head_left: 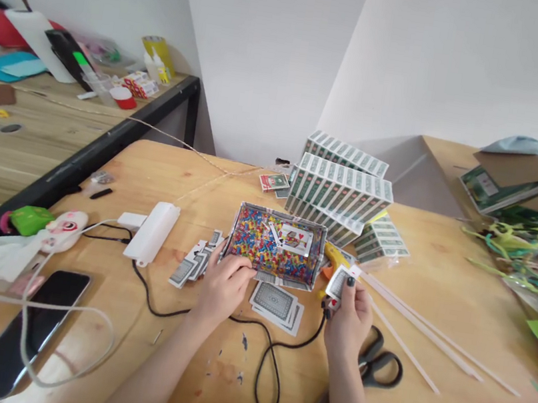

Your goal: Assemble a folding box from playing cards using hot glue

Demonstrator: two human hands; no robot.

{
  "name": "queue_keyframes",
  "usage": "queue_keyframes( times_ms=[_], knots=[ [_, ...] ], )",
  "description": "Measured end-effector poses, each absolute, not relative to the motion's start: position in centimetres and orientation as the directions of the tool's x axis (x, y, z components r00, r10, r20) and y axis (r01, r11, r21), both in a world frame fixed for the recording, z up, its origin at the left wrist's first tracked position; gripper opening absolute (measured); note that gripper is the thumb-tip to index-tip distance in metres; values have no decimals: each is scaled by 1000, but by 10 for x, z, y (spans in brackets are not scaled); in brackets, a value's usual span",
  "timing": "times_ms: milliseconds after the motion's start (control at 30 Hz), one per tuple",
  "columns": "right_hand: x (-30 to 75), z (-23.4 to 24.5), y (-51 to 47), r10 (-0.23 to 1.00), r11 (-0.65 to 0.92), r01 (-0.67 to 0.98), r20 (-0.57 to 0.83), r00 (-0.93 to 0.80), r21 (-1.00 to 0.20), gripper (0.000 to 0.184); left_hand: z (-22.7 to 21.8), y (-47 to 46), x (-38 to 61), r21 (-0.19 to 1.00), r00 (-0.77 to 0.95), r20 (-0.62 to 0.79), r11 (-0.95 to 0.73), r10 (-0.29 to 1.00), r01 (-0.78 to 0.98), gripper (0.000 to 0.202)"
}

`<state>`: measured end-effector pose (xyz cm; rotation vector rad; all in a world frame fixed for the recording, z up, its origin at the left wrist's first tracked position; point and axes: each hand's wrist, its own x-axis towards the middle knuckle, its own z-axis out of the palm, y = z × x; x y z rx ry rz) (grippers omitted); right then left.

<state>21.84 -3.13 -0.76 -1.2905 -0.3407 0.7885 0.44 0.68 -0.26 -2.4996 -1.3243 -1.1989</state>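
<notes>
A small open box built of playing cards, with a colourful patterned inside, stands mid-table. My left hand grips its near left wall, fingers curled on the edge. My right hand is closed on a folded playing card just right of the box. A yellow glue gun lies behind that card. Loose cards lie between my hands, and more cards fan out left of the box.
Stacked card packs stand behind the box. Black scissors and long glue sticks lie at the right. A black cable loops near the front edge. A white power strip, a phone and tissues sit left.
</notes>
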Motion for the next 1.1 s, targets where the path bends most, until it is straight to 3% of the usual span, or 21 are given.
queue_keyframes(
  times_ms=[267, 467, 667, 867, 1000, 1100],
  knots=[
    [221, -11, -29, 680, 93, -329, -181, 710, -940, 36, -3, 9, 3, 373, 321, 618, -627, 718, 684, 16],
    [220, -12, -29, 694, 84, -315, -171, 699, -946, 36, 2, 22, 5, 362, 352, 592, -629, 725, 688, 15],
    [222, -14, -29, 691, 82, -278, -146, 708, -957, 36, 11, 34, 9, 412, 373, 445, -556, 814, 722, 17],
    [223, -17, -29, 699, 83, -252, -124, 705, -964, 37, 14, 36, 2, 442, 430, 375, -565, 822, 696, 17],
    [223, -17, -29, 708, 83, -263, -129, 695, -961, 38, 14, 33, -8, 580, 364, 415, -551, 834, 600, 48],
    [223, -16, -28, 712, 79, -268, -134, 689, -960, 39, 13, 32, -16, 592, 264, 487, -537, 832, 600, 37]
  ],
)
